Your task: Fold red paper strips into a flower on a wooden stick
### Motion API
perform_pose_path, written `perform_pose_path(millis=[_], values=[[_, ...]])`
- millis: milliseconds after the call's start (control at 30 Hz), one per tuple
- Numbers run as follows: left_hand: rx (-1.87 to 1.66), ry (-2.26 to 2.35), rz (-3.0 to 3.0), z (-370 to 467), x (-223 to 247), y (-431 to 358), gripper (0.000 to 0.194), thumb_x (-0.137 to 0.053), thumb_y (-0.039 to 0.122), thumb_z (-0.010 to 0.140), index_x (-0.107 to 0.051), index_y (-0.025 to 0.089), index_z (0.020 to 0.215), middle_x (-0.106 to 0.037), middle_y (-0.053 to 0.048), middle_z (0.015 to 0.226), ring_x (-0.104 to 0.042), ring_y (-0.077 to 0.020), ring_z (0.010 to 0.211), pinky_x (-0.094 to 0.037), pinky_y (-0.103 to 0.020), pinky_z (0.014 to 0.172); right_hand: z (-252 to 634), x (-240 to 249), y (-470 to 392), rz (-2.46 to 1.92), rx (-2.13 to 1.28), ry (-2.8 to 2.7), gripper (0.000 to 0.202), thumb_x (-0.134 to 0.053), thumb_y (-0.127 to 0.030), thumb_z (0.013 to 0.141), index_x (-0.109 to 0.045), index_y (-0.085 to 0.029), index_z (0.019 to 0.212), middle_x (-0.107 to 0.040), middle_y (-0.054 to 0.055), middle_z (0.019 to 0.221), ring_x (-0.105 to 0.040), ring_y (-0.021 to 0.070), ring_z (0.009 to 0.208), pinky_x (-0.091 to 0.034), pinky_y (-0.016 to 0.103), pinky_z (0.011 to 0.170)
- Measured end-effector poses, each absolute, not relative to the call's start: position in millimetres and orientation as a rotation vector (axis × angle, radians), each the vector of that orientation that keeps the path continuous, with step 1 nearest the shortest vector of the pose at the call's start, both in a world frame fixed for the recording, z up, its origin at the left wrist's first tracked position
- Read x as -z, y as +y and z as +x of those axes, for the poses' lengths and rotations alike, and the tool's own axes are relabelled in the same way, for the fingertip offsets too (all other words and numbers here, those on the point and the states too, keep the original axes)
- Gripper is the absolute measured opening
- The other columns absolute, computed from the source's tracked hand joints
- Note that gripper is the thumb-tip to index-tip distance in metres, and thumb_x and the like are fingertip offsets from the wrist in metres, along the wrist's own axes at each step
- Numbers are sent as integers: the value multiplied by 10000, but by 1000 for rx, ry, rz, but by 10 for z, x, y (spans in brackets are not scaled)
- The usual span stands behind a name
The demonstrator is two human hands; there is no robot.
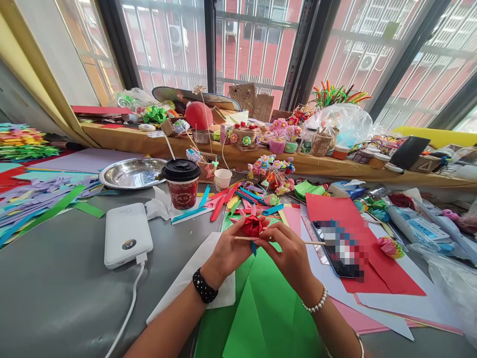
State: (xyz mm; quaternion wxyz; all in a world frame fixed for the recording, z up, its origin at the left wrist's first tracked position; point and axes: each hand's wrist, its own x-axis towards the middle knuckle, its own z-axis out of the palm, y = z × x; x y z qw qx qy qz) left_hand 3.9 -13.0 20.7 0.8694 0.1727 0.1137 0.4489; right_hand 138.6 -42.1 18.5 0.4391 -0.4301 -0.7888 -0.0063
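A red folded-paper flower (253,226) sits in my left hand (229,246), whose fingers curl around its left side and underneath. My right hand (285,248) pinches a thin wooden stick (315,243) that runs crosswise just below the flower, its left tip showing by my left palm. Under the flower a small blue paper piece (254,248) sticks out between the hands. Both hands are above a sheet of green paper (268,303). My fingertips partly hide where the stick meets the flower.
A lidded cup with a straw (182,186), a white power bank (128,234) with a cable and a metal plate (132,174) are on the left. At right, a phone (337,251) lies on red paper (395,268). Paper strips (225,201) and a crowded sill lie beyond.
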Motion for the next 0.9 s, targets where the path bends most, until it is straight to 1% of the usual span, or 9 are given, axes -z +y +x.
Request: perform_pose_path(millis=[267,400,467,567,700,900], values=[[-899,240,349,41,-214,-139,324,-352,273,848,-602,81,924,-627,-117,907,-583,-162,814,-451,-219,621,1357,-154,-415,-949,237,-1935,87,-520,-220,796,-568,-163,750,-584,37,695,-532,143,665,-441,262,599],[-909,266,368,41,-233,-147,295,-358,231,843,-609,94,915,-646,-92,827,-593,-143,754,-454,-219,637,1338,-148,-412,-939,357,-1926,108,-503,-227,807,-560,-171,735,-586,43,713,-540,144,666,-434,263,594],[-906,255,390,37,-234,-147,296,-356,209,839,-622,83,872,-651,-91,798,-595,-137,748,-455,-216,658,1335,-144,-409,-945,397,-1930,132,-491,-240,815,-555,-171,722,-586,46,715,-543,147,673,-430,266,600],[-891,236,420,27,-235,-147,300,-362,193,831,-633,64,831,-655,-100,795,-593,-135,753,-453,-212,678,1340,-136,-408,-938,427,-1938,159,-477,-250,824,-548,-169,706,-584,46,704,-541,144,666,-421,262,595],[-860,228,449,18,-247,-160,296,-362,195,829,-627,72,878,-656,-101,810,-586,-145,792,-445,-225,702,1354,-139,-417,-928,438,-1946,165,-476,-253,825,-546,-169,701,-580,39,693,-532,134,638,-410,256,587],[-848,221,458,12,-280,-183,282,-374,197,828,-632,88,851,-653,-91,808,-586,-138,768,-428,-232,710,1357,-152,-436,-926,449,-1956,140,-481,-245,823,-546,-176,720,-586,35,696,-526,130,625,-406,256,589]])
